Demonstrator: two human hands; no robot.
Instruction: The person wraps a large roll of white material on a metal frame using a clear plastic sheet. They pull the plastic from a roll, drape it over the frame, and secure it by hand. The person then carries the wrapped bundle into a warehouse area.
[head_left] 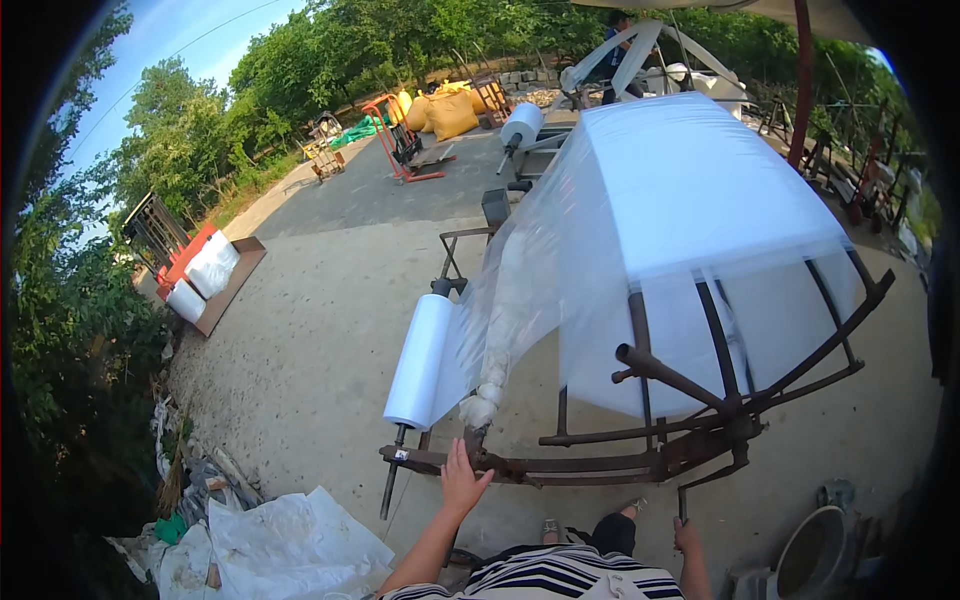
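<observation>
My right hand [686,538] is closed round the grip of a rusty crank handle [714,478] at the near end of a metal winding frame [590,466]. My left hand [462,482] is stretched out with its fingers spread. It is at the frame's left end, beside a cloth-wrapped bar [484,402]; whether it touches the metal I cannot tell. Clear plastic film [530,290] runs from a white film roll [418,362] on the left, over the wrapped bar, to the large winding frame. There it lies in a thick whitish layer [700,180].
A second film roll [523,124] stands farther back. Beyond it are an orange hand truck [392,140] and yellow sacks [440,114]. At the left, a red forklift [185,262] carries white rolls. White sheeting [300,540] lies near left; a round tub [812,552] stands near right.
</observation>
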